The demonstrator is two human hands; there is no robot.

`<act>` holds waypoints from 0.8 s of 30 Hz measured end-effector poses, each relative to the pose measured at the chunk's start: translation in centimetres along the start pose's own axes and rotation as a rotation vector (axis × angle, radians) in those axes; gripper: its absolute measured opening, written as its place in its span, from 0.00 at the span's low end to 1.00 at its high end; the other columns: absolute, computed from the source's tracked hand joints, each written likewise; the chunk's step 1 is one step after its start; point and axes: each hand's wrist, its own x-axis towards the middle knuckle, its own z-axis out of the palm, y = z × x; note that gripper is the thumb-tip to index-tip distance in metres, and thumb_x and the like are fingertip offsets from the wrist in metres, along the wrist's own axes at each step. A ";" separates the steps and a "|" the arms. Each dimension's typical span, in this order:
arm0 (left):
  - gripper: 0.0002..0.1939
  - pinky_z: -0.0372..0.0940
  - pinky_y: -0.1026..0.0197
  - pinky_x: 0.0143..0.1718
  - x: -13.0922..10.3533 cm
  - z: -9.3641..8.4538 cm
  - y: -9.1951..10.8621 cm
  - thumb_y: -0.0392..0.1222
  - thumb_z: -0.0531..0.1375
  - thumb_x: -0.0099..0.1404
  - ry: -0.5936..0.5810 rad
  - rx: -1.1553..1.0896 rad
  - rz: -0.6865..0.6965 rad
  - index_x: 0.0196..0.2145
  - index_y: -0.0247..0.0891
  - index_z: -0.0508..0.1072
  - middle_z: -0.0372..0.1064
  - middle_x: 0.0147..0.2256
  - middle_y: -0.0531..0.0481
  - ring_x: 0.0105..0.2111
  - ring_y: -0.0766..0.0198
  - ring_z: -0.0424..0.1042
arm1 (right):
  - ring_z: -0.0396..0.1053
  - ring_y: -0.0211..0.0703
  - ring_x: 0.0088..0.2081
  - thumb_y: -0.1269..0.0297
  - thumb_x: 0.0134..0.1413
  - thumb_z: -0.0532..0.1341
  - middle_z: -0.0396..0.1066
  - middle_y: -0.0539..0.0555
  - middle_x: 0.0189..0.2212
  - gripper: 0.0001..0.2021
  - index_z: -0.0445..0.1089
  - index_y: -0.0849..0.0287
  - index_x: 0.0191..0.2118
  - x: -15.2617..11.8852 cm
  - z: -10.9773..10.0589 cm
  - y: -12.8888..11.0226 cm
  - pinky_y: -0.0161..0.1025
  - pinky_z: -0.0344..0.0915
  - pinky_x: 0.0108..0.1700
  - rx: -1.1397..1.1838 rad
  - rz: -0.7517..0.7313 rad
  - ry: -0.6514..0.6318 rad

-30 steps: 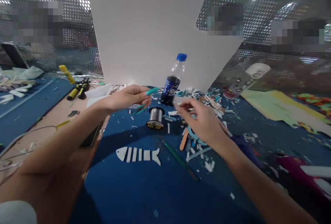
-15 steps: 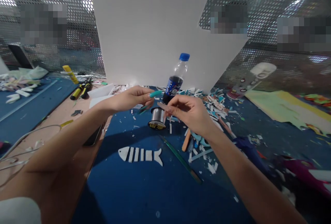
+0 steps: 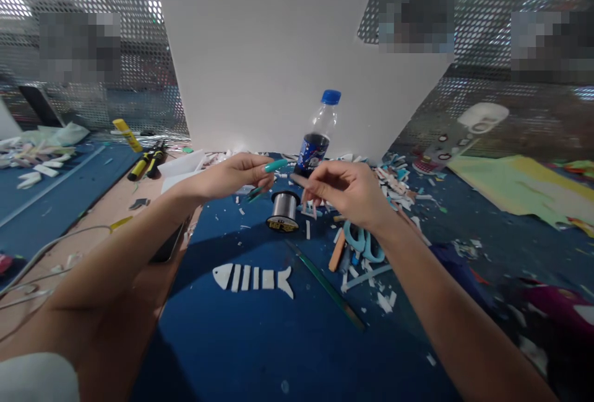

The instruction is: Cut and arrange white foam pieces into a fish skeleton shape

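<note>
My left hand (image 3: 239,174), with long teal nails, is closed in a pinch above the mat; whatever it holds is too fine to make out. Facing it, my right hand (image 3: 350,188) also pinches thumb and forefinger together, and anything between them cannot be seen. Below and between the hands stands a spool of fine clear line (image 3: 284,207) with a black and yellow label, apart from both. Nearer to me, white pieces in a fish shape (image 3: 253,278) lie in a row. A thin green brush-like tool (image 3: 329,287) rests slantwise to their right.
Behind my right hand stands a cola bottle (image 3: 320,130) before a white board (image 3: 269,49). Light-blue scissors (image 3: 359,241), an orange stick (image 3: 337,250) and scraps crowd the right. Yellow-black pliers (image 3: 147,159) and a glue stick (image 3: 127,135) lie at the left. Yellow sheets (image 3: 520,185) lie far right.
My right hand has moved slightly up and to the right, away from the spool, uncovering its side and the scissors. My left hand has hardly moved.
</note>
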 end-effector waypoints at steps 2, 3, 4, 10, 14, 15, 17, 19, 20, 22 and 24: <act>0.24 0.57 0.66 0.26 0.0 0.0 0.0 0.58 0.52 0.68 -0.003 -0.002 -0.008 0.24 0.37 0.62 0.59 0.24 0.53 0.23 0.70 0.58 | 0.66 0.35 0.20 0.46 0.55 0.60 0.68 0.49 0.17 0.21 0.67 0.58 0.22 0.1 -0.5 0.5 0.35 0.65 0.24 -0.004 0.037 0.053; 0.24 0.57 0.65 0.26 0.0 0.0 0.0 0.58 0.52 0.68 -0.003 0.000 -0.011 0.23 0.37 0.62 0.59 0.23 0.53 0.23 0.70 0.58 | 0.65 0.35 0.18 0.43 0.57 0.57 0.66 0.49 0.15 0.24 0.65 0.57 0.19 0.2 -0.8 0.7 0.36 0.64 0.23 -0.022 0.069 0.067; 0.24 0.57 0.65 0.26 0.0 0.0 0.0 0.58 0.52 0.68 -0.001 0.003 -0.012 0.23 0.37 0.62 0.59 0.23 0.53 0.23 0.69 0.58 | 0.63 0.35 0.17 0.41 0.58 0.53 0.64 0.50 0.13 0.27 0.62 0.57 0.17 0.3 -1.0 1.0 0.36 0.62 0.22 -0.059 0.105 0.067; 0.25 0.56 0.64 0.23 0.1 0.0 0.3 0.60 0.52 0.67 0.010 0.018 0.008 0.22 0.38 0.61 0.58 0.22 0.53 0.21 0.70 0.56 | 0.71 0.49 0.33 0.33 0.51 0.53 0.70 0.64 0.44 0.35 0.66 0.61 0.49 0.3 0.0 2.4 0.40 0.64 0.27 -0.640 0.327 -0.148; 0.27 0.58 0.64 0.25 0.1 -0.1 0.2 0.63 0.53 0.65 0.013 0.025 0.032 0.22 0.38 0.61 0.59 0.22 0.52 0.22 0.69 0.58 | 0.70 0.60 0.45 0.36 0.36 0.65 0.52 0.68 0.62 0.55 0.44 0.57 0.67 -0.1 2.2 3.9 0.42 0.67 0.31 -0.729 0.353 -0.372; 0.27 0.58 0.64 0.26 0.1 -0.1 0.3 0.64 0.53 0.65 0.014 0.025 0.035 0.22 0.38 0.61 0.59 0.22 0.52 0.23 0.69 0.58 | 0.69 0.62 0.47 0.39 0.37 0.67 0.52 0.68 0.62 0.55 0.43 0.56 0.68 -0.2 2.6 4.2 0.42 0.67 0.33 -0.737 0.344 -0.390; 0.27 0.59 0.64 0.26 0.1 -0.1 0.3 0.64 0.53 0.64 0.012 0.026 0.036 0.22 0.38 0.61 0.60 0.22 0.52 0.23 0.68 0.59 | 0.67 0.63 0.51 0.45 0.41 0.68 0.54 0.68 0.61 0.50 0.45 0.57 0.67 -0.2 3.3 4.9 0.44 0.68 0.38 -0.760 0.326 -0.407; 0.27 0.58 0.63 0.25 0.0 -0.1 0.4 0.64 0.53 0.65 0.010 0.031 0.032 0.22 0.38 0.61 0.60 0.22 0.52 0.23 0.68 0.58 | 0.67 0.62 0.51 0.48 0.43 0.68 0.56 0.68 0.60 0.45 0.49 0.57 0.65 -0.1 3.7 5.2 0.45 0.68 0.40 -0.788 0.305 -0.399; 0.26 0.58 0.63 0.25 -0.1 -0.1 0.5 0.63 0.52 0.66 0.008 0.037 0.029 0.22 0.38 0.62 0.60 0.22 0.52 0.23 0.68 0.58 | 0.68 0.61 0.49 0.48 0.42 0.69 0.57 0.67 0.59 0.45 0.51 0.58 0.63 -0.1 3.8 5.3 0.45 0.68 0.39 -0.806 0.295 -0.386; 0.24 0.57 0.63 0.25 -0.2 -0.2 0.6 0.59 0.52 0.67 0.005 0.051 0.028 0.22 0.38 0.62 0.60 0.23 0.52 0.23 0.68 0.58 | 0.70 0.60 0.46 0.48 0.40 0.70 0.59 0.66 0.56 0.44 0.54 0.59 0.60 0.1 4.1 5.5 0.45 0.69 0.36 -0.855 0.286 -0.343; 0.23 0.57 0.63 0.26 -0.2 -0.2 0.7 0.56 0.52 0.68 0.005 0.057 0.039 0.23 0.38 0.62 0.60 0.23 0.52 0.23 0.68 0.59 | 0.72 0.60 0.43 0.46 0.38 0.71 0.61 0.66 0.53 0.43 0.55 0.61 0.58 0.4 4.4 5.6 0.45 0.68 0.34 -0.920 0.296 -0.279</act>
